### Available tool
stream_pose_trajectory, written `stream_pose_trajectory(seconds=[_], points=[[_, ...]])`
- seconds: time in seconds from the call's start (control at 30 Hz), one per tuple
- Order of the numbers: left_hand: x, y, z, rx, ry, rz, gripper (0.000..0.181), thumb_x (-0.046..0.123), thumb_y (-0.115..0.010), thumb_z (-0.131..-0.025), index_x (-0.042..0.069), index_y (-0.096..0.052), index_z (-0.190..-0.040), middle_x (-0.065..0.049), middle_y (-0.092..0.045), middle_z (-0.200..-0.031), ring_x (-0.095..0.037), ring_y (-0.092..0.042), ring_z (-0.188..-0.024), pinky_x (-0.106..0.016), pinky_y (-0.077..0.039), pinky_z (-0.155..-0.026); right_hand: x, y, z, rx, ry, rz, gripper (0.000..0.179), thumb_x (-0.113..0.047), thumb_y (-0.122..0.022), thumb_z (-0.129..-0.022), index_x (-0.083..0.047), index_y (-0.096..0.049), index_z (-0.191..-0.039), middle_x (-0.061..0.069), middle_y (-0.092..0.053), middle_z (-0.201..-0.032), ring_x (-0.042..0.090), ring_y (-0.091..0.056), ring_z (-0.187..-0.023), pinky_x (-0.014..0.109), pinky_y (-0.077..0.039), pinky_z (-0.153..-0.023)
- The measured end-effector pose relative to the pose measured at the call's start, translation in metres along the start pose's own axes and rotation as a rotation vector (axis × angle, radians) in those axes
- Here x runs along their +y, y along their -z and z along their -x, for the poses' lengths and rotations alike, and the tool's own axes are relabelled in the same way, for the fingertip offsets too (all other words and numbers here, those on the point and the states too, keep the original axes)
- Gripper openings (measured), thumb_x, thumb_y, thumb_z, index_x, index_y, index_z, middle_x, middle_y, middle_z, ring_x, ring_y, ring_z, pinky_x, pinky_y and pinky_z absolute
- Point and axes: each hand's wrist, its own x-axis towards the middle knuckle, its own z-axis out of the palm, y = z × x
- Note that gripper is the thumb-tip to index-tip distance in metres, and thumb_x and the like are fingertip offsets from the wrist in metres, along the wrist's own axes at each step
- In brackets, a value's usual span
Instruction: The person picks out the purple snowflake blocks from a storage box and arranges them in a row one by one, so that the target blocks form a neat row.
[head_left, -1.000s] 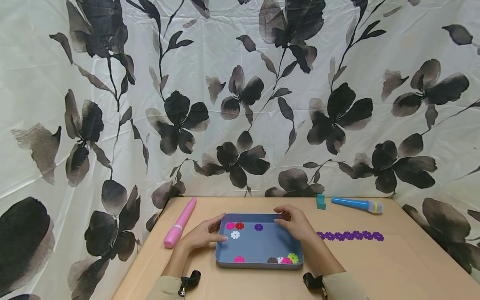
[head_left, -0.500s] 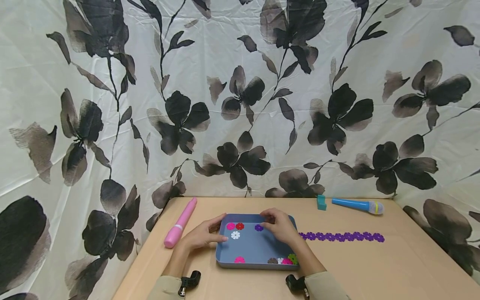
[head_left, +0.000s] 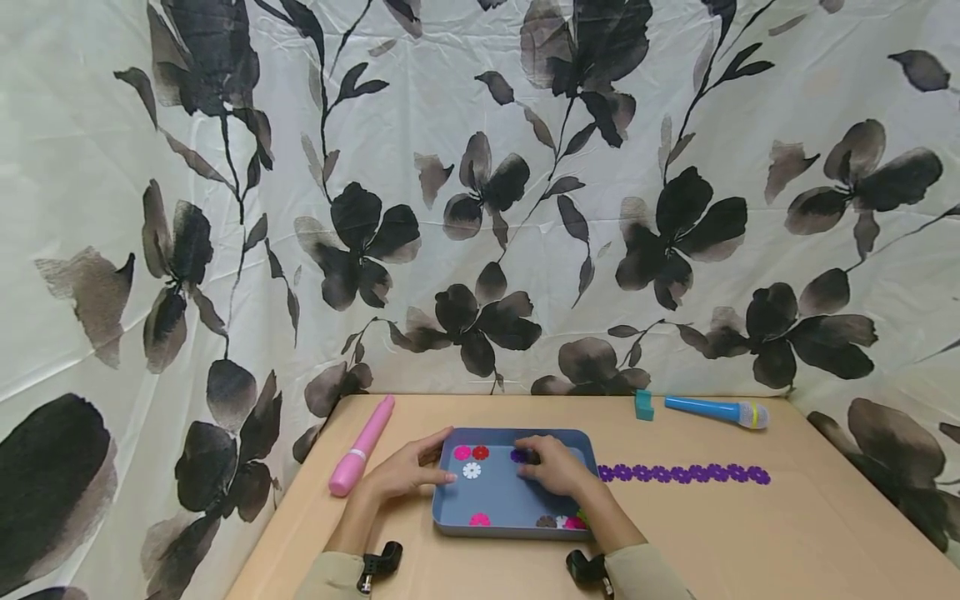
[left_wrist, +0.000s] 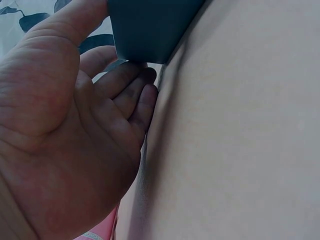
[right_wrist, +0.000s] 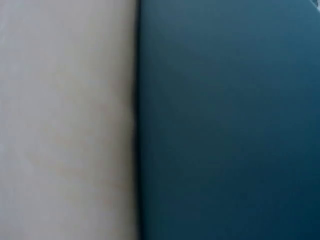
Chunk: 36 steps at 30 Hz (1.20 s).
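Note:
A shallow blue-grey tray [head_left: 495,500] sits on the table with several flower-shaped discs inside. My left hand [head_left: 408,468] grips its left side, thumb over the rim and fingers outside; the left wrist view shows this hand [left_wrist: 75,120] with curled fingers beneath the tray's corner [left_wrist: 150,30]. My right hand [head_left: 555,465] reaches inside, index finger and thumb on either side of a purple flower disc [head_left: 517,456]. That disc is partly covered, and I cannot tell whether it is pinched. In the right wrist view only the tray's outer wall [right_wrist: 225,120] shows, with no fingers.
Pink [head_left: 462,452], red [head_left: 480,452] and white discs [head_left: 472,471] lie at the tray's back left; others line its front edge. Right of it runs a purple disc chain [head_left: 680,475]. Beyond are a teal block [head_left: 643,405] and blue toy microphone [head_left: 712,409]; a pink stick [head_left: 362,446] lies left.
My right hand has moved left from the tray's right back rim into the tray, over the purple disc, uncovering more of the purple chain. The left hand stays at the tray's side.

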Motion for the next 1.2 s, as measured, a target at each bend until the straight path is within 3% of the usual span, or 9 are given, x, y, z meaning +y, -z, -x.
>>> stream_pose_trajectory(seconds=[0.37,0.53,0.7,0.93,1.2], points=[[0.002,0.000,0.002,0.008,0.010,-0.005,0.095,0.028,-0.082,-0.091,0.008,-0.026,-0.165,-0.016,-0.029,-0.170,-0.037,-0.031,-0.156,-0.052,-0.023,-0.128,0.002,-0.004,0.001,0.031,0.020,0.038,0.028,-0.005,-0.076,-0.093,-0.005,-0.075,-0.121,0.010,-0.071,-0.122,0.031,-0.063,-0.113,0.058,-0.054,-0.101],[0.003,0.000,0.002,0.007,0.012,-0.005,0.095,0.029,-0.082,-0.091,0.009,-0.027,-0.165,-0.015,-0.029,-0.170,-0.036,-0.031,-0.156,-0.052,-0.024,-0.128,0.002,-0.003,0.001,-0.010,0.092,0.098,0.029,-0.007,-0.075,-0.094,-0.006,-0.074,-0.123,0.008,-0.070,-0.124,0.030,-0.060,-0.116,0.056,-0.053,-0.103],[0.002,0.000,0.001,0.004,0.007,-0.008,0.095,0.028,-0.082,-0.091,0.008,-0.027,-0.165,-0.016,-0.029,-0.170,-0.036,-0.032,-0.156,-0.052,-0.025,-0.128,0.002,-0.003,0.002,-0.031,0.146,0.137,0.017,-0.005,-0.075,-0.093,-0.009,-0.078,-0.109,0.002,-0.071,-0.110,0.022,-0.060,-0.105,0.048,-0.054,-0.095],[0.002,0.001,0.001,0.003,0.005,0.004,0.095,0.027,-0.082,-0.091,0.007,-0.026,-0.165,-0.017,-0.029,-0.170,-0.037,-0.031,-0.156,-0.051,-0.024,-0.128,0.000,0.001,0.002,-0.045,0.128,0.067,0.012,-0.002,-0.077,-0.091,-0.010,-0.076,-0.101,0.001,-0.066,-0.098,0.016,-0.056,-0.086,0.029,-0.047,-0.073],[0.003,-0.001,0.001,0.005,0.004,0.010,0.096,0.026,-0.082,-0.091,0.004,-0.025,-0.165,-0.017,-0.028,-0.170,-0.038,-0.031,-0.156,-0.053,-0.024,-0.128,0.003,0.008,0.007,-0.026,0.113,0.013,0.012,-0.003,-0.078,-0.091,-0.008,-0.079,-0.102,0.000,-0.065,-0.097,0.013,-0.060,-0.087,0.022,-0.052,-0.072]])
